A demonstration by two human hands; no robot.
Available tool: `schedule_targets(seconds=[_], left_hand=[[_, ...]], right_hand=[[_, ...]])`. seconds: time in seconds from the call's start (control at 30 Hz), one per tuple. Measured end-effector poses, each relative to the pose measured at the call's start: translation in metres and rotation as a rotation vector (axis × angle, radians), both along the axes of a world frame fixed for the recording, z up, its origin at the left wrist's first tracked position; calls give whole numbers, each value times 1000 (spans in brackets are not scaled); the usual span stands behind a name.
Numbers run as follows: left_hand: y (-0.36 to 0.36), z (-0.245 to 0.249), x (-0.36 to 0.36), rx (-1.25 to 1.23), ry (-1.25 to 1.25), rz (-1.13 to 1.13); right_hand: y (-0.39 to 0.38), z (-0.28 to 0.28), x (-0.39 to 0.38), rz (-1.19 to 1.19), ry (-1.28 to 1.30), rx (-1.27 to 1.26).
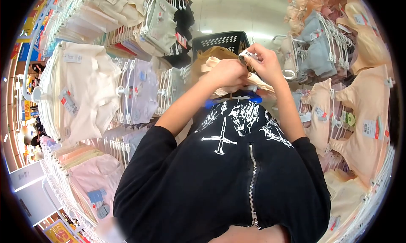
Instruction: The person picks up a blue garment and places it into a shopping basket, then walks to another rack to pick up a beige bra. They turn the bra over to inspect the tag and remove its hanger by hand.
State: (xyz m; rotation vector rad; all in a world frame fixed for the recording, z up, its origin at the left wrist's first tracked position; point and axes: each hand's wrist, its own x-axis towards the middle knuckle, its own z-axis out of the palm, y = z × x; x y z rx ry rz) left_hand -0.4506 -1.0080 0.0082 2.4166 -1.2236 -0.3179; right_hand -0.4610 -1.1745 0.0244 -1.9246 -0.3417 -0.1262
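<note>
My left hand (229, 75) is closed on a beige garment (211, 63) in front of my chest, its fingers curled and partly hidden. Just to the right, my right hand (265, 64) pinches a small white and dark piece (250, 55), too small to name for certain. More of the beige cloth hangs below both hands. A blue item (255, 98) shows beneath them, against my black shirt. Beyond the hands stands a black plastic basket (234, 37) with a brown paper-like item in it.
Racks of hanging underwear line both sides: white briefs (91, 80), lilac ones (141, 88) and pink ones (97, 175) on the left, beige bra tops (359, 129) and grey ones (318, 44) on the right. Rack ends (26, 74) jut out. A pale floor (237, 10) lies ahead.
</note>
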Motion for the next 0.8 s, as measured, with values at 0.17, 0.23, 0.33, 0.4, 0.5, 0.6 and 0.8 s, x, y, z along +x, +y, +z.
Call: schedule_targets(seconds=[0.17, 0.23, 0.33, 0.4, 0.5, 0.6, 0.8], left_hand=[[12, 18, 11, 121, 91, -180], [21, 24, 17, 125, 61, -206], [37, 41, 26, 157, 83, -190], [45, 48, 29, 71, 102, -136], [49, 60, 30, -83, 145, -47], [51, 75, 27, -204, 267, 59], [56, 70, 22, -416, 474, 235]], right_hand=[[-2, 6, -1, 22, 25, -15], [0, 11, -4, 44, 25, -12], [1, 17, -8, 80, 52, -23], [3, 22, -10, 102, 81, -11], [7, 19, -11, 116, 51, 34], [10, 17, -12, 135, 29, 74], [8, 16, -12, 114, 61, 232]])
